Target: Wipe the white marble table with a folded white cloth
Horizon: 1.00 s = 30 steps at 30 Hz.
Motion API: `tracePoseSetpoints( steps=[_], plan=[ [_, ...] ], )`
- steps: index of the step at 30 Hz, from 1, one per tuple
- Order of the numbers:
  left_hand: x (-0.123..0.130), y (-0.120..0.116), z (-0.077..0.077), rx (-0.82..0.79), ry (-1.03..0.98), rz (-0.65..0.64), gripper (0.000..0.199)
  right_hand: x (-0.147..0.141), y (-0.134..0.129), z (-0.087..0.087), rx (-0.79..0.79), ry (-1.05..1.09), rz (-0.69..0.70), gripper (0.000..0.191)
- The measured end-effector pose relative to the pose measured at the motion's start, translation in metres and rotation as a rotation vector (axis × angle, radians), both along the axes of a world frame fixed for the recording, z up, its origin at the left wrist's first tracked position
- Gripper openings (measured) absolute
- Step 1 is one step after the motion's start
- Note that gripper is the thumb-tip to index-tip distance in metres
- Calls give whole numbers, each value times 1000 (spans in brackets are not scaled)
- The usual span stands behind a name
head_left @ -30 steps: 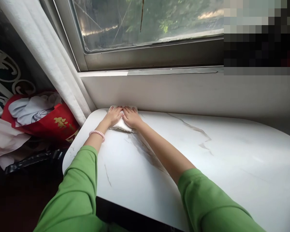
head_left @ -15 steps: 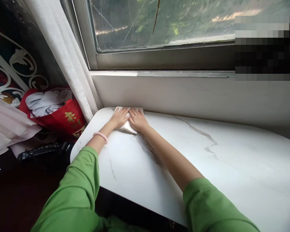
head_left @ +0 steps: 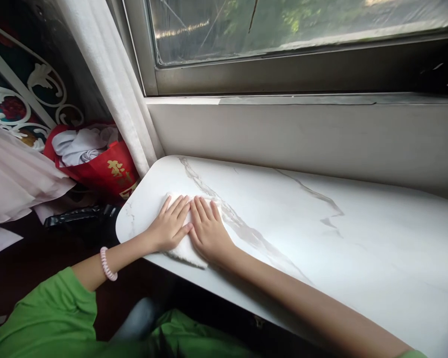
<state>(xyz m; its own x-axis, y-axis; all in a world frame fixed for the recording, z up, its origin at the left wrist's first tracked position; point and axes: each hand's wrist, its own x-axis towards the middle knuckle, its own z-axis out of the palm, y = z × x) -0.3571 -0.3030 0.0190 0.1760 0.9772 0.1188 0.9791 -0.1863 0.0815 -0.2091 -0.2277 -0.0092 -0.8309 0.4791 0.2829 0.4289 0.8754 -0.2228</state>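
Note:
A white cloth point(head_left: 188, 252) lies spread on the white marble-patterned tabletop point(head_left: 280, 214), near its rounded left end. My left hand point(head_left: 168, 226) rests flat on the cloth with the fingers stretched out; a pink coiled band point(head_left: 107, 264) circles that wrist. Beside it, my right hand point(head_left: 211, 231) also presses flat on the cloth, fingers extended and slightly apart. The thumbs almost meet between the hands. Both palms cover much of the cloth, and its near edge reaches close to the front edge of the table.
Behind the table run a pale wall point(head_left: 283, 134) and a metal-framed window point(head_left: 265, 74). A white curtain point(head_left: 108, 74) hangs at the back left. Left of the table stand a red bag point(head_left: 100, 174) of light clothes and a black item point(head_left: 80, 216). Pink fabric point(head_left: 18, 174) hangs further left.
Both hands have drawn the cloth from the back edge of the tabletop towards the front edge, near me. The view has shifted slightly.

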Motion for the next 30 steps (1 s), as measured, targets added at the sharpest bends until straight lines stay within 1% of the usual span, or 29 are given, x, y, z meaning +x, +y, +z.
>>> tracePoseSetpoints(
  steps=[4, 7, 11, 15, 17, 19, 22, 26, 28, 30],
  plan=[
    [10, -26, 4, -28, -4, 14, 58, 7, -21, 3, -39, -3, 38, 63],
    [14, -36, 5, -44, -1, 36, 59, 10, -29, 6, -64, -21, 63, 63],
    [14, -37, 6, -44, -23, 41, 58, 10, -31, 6, -55, -11, 68, 63],
    [3, -25, 6, -37, -55, 36, 56, -1, -23, 6, -16, -14, 53, 63],
    [-11, -10, 5, -32, -66, 47, 55, -15, -11, 7, -5, -29, 29, 62],
    [-31, 15, 3, -32, -72, 56, 53, -36, 7, 9, -4, -38, -17, 61],
    [-71, 66, 0, -41, -68, 79, 51, -76, 48, 10, -21, -25, -95, 60],
    [-121, 136, -4, -26, -75, 133, 46, -131, 110, 7, -47, 8, -144, 59],
    [-138, 161, -4, -12, -84, 153, 43, -151, 135, 4, -43, 33, -162, 58],
    [-149, 177, -5, -7, -88, 170, 42, -166, 151, 0, -25, 62, -172, 57]
  ],
)
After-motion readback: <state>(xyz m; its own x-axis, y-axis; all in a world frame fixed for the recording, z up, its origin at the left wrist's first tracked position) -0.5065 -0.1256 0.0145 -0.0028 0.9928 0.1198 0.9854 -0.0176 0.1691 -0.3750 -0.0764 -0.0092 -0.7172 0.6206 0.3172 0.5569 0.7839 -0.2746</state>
